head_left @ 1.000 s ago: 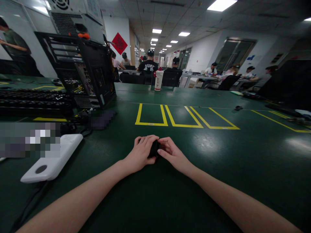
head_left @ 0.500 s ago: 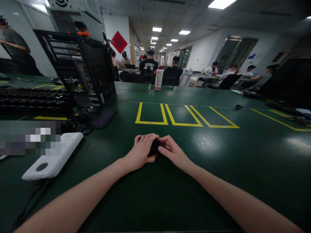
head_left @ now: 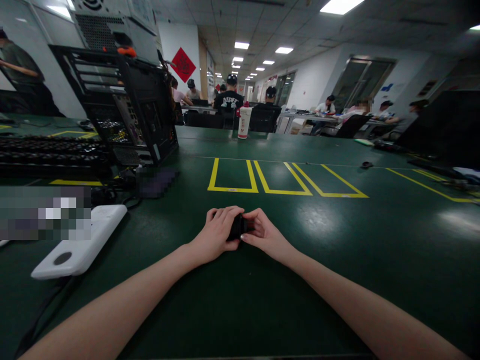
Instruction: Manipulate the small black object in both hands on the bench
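Note:
A small black object [head_left: 237, 228], its kind hard to make out, lies between my two hands on the dark green table [head_left: 247, 305]. My left hand [head_left: 215, 235] is wrapped over its left side, fingers across the top and thumb at the near edge. At its right end, my right hand [head_left: 267, 234] grips with thumb and curled fingers. Much of the object is hidden under the left fingers.
Yellow tape outlines [head_left: 232, 190] mark the table beyond my hands. A white device [head_left: 80, 245] with a cable lies left, near an open black computer case [head_left: 150, 110]. A white cup [head_left: 244, 122] stands far back. People sit at other tables.
My right thumb has moved slightly toward the near edge of the black object, and the right fingers look a little more spread. The left hand keeps its hold.

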A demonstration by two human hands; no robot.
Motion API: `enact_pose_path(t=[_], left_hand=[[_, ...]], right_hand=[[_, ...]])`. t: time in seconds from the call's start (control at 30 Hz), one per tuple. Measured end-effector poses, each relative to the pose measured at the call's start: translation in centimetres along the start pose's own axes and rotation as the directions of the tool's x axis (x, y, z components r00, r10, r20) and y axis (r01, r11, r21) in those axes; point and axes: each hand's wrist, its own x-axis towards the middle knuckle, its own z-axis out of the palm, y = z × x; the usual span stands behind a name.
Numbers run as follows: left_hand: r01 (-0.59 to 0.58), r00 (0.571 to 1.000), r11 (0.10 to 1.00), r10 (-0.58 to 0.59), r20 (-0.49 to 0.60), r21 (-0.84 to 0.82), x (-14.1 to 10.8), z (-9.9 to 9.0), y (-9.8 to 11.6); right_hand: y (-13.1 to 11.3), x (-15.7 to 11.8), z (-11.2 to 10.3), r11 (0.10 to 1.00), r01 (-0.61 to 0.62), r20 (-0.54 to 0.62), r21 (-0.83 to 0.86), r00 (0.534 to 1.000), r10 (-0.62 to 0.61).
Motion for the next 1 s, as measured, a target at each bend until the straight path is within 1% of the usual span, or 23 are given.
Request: enact_pose_path(t=[0.17, 0.33, 0.53, 0.77, 0.9, 1.0], left_hand=[[0.001, 0.999, 1.000, 0.000, -0.049, 0.017, 0.03, 0.74, -0.48], [0.002, 0.999, 1.000, -0.002, -0.042, 0.011, 0.06, 0.76, -0.41], [0.006, 0.999, 1.000, -0.006, -0.043, 0.013, 0.10, 0.69, -0.38], [0.005, 0.998, 1.000, -0.003, -0.060, 0.022, 0.10, 0.87, -0.47], [0.007, 0.999, 1.000, -0.007, -0.038, 0.016, 0.09, 0.71, -0.37], [0.010, 1.000, 1.000, -0.010, -0.029, 0.007, 0.05, 0.35, -0.18]], right_hand=[[-0.06, 0.03, 0.15, 1.000, 0.008, -0.026, 0.009, 1.000, -0.008], [0.01, 0.12, 0.04, 1.000, -0.018, -0.033, 0.005, 0.999, 0.019], [0.30, 0.07, -0.02, 0.999, 0.015, -0.002, 0.031, 1.000, -0.015], [-0.13, 0.03, 0.13, 1.000, 0.007, -0.034, 0.026, 0.999, -0.006], [0.00, 0.10, 0.05, 1.000, -0.014, -0.043, 0.005, 0.999, 0.014], [0.08, 0.03, 0.00, 1.000, -0.005, -0.023, 0.007, 1.000, 0.005]])
